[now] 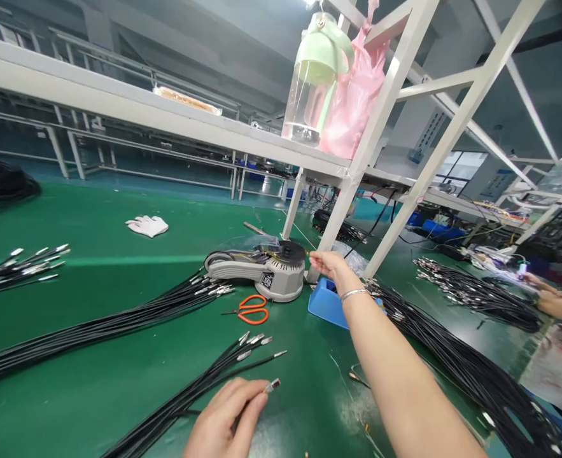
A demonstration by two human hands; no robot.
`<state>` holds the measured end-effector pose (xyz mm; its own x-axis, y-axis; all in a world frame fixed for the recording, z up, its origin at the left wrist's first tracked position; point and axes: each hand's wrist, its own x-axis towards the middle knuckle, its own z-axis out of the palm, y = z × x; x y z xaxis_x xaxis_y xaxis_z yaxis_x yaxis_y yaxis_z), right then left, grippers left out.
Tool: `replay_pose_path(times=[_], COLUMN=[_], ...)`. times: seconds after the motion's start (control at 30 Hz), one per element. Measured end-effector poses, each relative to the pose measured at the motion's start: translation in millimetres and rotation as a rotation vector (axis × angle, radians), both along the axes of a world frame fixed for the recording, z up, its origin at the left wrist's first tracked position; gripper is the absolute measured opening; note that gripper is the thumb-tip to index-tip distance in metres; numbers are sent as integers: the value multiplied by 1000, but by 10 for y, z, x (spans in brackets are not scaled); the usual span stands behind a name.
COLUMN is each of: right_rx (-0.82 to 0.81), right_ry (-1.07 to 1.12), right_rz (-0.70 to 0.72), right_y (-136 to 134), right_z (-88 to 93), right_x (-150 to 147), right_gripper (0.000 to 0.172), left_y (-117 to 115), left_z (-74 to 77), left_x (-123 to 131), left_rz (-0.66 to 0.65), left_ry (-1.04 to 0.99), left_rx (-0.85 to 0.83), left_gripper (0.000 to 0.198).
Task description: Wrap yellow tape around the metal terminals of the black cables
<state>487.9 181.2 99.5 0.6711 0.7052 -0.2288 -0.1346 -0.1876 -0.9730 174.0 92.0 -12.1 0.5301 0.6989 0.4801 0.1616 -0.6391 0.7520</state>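
Observation:
Close to the camera, my left hand [228,416] pinches a black cable by its silver metal connector [272,385] between thumb and fingers. My right hand [327,262] is stretched forward to the right side of a grey round tape dispenser [281,280] with a black disc on top. Its fingertips are closed on a small yellowish piece of tape [308,254] at the disc's edge. Beside the left hand lies a bundle of black cables [204,378] with silver ends. Orange-handled scissors [252,310] rest in front of the dispenser.
A blue bin [327,304] stands under my right forearm. Long cable bundles lie left [99,327] and right [443,346]. A white glove [147,226] lies farther back. White frame posts [340,213] carry a shelf with a bottle [309,89]. A co-worker [560,305] sits at right.

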Motion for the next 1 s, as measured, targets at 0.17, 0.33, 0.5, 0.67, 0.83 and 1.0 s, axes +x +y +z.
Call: replay_pose_path(times=[0.17, 0.33, 0.5, 0.67, 0.83, 1.0], right_rx=[181, 230, 189, 283, 311, 343], right_ry=[-24, 138, 91, 68, 86, 116], right_rz=[-19, 173, 157, 131, 108, 49], right_y=[-795, -1824, -2084, -2074, -2157, -2203], right_z=[-110, -654, -1007, -1009, -1019, -1027], right_x=[-411, -1315, -1862, -1979, -2075, -2093], right_gripper=[12, 25, 25, 22, 20, 20], left_y=[-60, -36, -73, -171, -232, -239], left_z=[183, 222, 237, 269, 260, 269], left_x=[24, 52, 55, 84, 96, 87], left_rz=[81, 10, -26, 32, 4, -52], left_ry=[41, -4, -56, -59, -60, -98], left_rx=[-395, -676, -714, -572, -541, -581], left_gripper=[21, 31, 34, 27, 23, 19])
